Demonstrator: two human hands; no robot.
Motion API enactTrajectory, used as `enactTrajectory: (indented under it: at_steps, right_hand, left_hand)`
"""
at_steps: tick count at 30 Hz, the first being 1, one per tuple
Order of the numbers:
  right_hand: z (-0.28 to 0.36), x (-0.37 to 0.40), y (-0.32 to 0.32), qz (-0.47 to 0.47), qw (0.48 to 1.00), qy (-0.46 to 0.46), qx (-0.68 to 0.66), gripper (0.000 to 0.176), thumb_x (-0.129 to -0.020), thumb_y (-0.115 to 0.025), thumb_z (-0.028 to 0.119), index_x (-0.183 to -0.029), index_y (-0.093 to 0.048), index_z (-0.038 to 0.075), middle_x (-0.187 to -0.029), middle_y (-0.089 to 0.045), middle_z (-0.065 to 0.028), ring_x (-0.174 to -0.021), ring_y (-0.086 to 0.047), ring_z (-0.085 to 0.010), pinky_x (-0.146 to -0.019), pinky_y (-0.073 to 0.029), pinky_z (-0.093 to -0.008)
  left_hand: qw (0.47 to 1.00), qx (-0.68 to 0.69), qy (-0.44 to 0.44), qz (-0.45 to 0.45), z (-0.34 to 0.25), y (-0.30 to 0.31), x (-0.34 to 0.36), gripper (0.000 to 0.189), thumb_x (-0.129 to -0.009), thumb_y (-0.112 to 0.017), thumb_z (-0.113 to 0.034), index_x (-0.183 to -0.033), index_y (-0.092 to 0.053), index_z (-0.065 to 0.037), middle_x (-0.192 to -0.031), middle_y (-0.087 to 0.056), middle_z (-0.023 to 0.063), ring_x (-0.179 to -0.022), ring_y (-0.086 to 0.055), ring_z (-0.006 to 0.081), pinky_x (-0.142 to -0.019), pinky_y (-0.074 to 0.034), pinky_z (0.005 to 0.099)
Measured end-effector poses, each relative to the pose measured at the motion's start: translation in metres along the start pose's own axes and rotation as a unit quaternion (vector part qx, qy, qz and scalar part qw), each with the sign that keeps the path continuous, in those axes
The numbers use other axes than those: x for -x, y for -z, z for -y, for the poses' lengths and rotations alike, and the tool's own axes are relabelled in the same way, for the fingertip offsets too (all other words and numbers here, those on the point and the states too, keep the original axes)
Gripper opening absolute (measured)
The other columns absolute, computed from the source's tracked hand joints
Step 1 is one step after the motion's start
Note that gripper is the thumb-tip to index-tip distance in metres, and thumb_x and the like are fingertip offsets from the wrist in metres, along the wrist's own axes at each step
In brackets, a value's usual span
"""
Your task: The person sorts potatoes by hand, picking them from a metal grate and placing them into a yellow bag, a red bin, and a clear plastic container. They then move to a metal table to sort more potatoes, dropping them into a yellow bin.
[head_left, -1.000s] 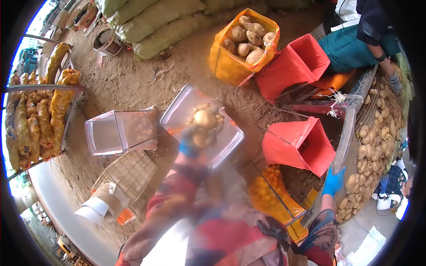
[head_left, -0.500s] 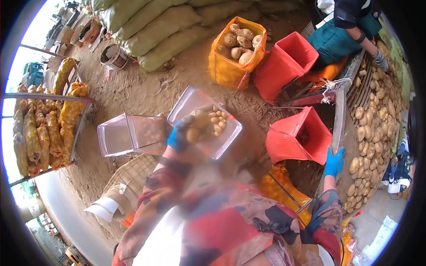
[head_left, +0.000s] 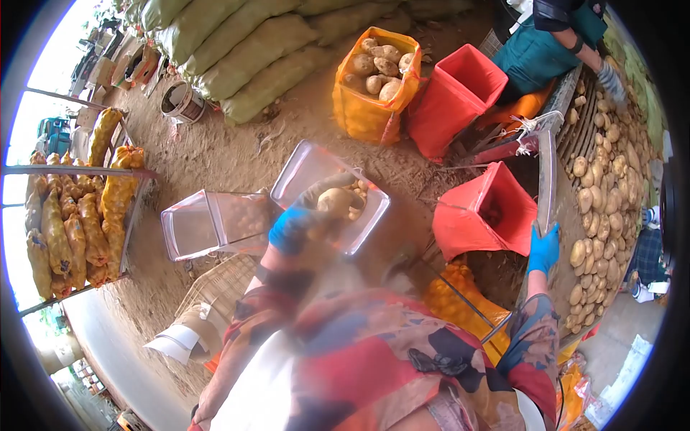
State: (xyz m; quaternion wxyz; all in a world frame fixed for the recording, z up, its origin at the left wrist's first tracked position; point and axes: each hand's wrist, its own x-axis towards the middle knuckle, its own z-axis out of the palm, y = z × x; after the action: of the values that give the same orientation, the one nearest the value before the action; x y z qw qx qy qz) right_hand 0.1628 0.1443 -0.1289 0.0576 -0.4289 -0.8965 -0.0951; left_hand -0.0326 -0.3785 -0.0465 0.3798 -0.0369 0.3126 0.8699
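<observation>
My left hand (head_left: 293, 224), in a blue glove with dark, dirty fingers, is closed around a large potato (head_left: 334, 203). It is over the mouth of a clear-sided container with a pale rim (head_left: 369, 228), where several smaller potatoes (head_left: 358, 192) show. Part of the fingers is blurred. On the other side, my right hand (head_left: 544, 251), also blue-gloved, grips the grey rail (head_left: 547, 179) along the edge of the sorting rack. Potatoes (head_left: 596, 208) lie spread on the rack to its right. An open red bag (head_left: 460, 215) stands just left of that hand.
Another red bag (head_left: 445, 108) and an orange bag full of potatoes (head_left: 366, 118) stand ahead. Green sacks (head_left: 251, 43) are piled behind. A second clear container (head_left: 190, 223) is at left. A co-worker's gloved hand (head_left: 611, 80) reaches over the rack's far end.
My left hand has shifted slightly over the container, its fingers reaching further right across the potato. My right hand stays on the rail. The co-worker's hand has moved a little.
</observation>
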Motion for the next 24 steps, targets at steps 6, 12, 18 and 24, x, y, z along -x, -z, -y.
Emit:
enactTrajectory:
  at_steps: [6,12,18,24]
  right_hand:
    - [0.000,0.000,-0.004,-0.001,1.000,-0.019,-0.023,0.075,-0.081,-0.061,0.061,-0.127,-0.049,0.003,-0.109,-0.064,-0.0228,-0.091,-0.064,-0.0416,-0.074,-0.052,-0.0492]
    - [0.016,0.009,0.015,-0.010,0.992,-0.009,-0.126,0.061,-0.079,-0.067,0.052,-0.115,-0.055,0.005,-0.101,-0.064,-0.0210,-0.089,-0.064,-0.0399,-0.074,-0.052,-0.0495]
    - [0.001,0.010,0.019,-0.019,0.979,-0.038,-0.201,0.056,-0.080,-0.066,0.051,-0.119,-0.054,0.012,-0.099,-0.062,-0.0170,-0.087,-0.064,-0.0372,-0.071,-0.052,-0.0502]
    - [-0.011,0.014,0.015,-0.196,0.920,0.008,-0.338,0.040,-0.082,-0.069,0.034,-0.114,-0.059,0.012,-0.095,-0.064,-0.0126,-0.086,-0.062,-0.0340,-0.075,-0.052,-0.0431]
  left_hand:
    - [0.987,-0.156,0.036,0.022,0.022,-0.007,-0.028,0.060,-0.076,-0.071,-0.008,-0.132,-0.052,-0.001,-0.109,-0.064,0.0090,-0.092,-0.061,0.0112,-0.074,-0.047,0.0194]
    - [0.935,-0.295,0.165,0.107,0.094,-0.054,-0.095,0.054,-0.083,-0.067,-0.017,-0.132,-0.051,0.000,-0.113,-0.060,0.0023,-0.097,-0.055,0.0084,-0.076,-0.047,0.0243]
    - [0.898,-0.348,0.211,0.165,0.178,-0.155,-0.162,0.044,-0.092,-0.058,-0.037,-0.125,-0.053,-0.008,-0.095,-0.063,0.0094,-0.064,-0.061,0.0154,-0.054,-0.050,0.0266]
    - [0.926,-0.196,0.313,0.084,0.210,-0.201,-0.173,0.054,-0.093,-0.052,-0.049,-0.125,-0.050,-0.004,-0.097,-0.064,0.0156,-0.075,-0.063,0.0220,-0.065,-0.052,0.0325]
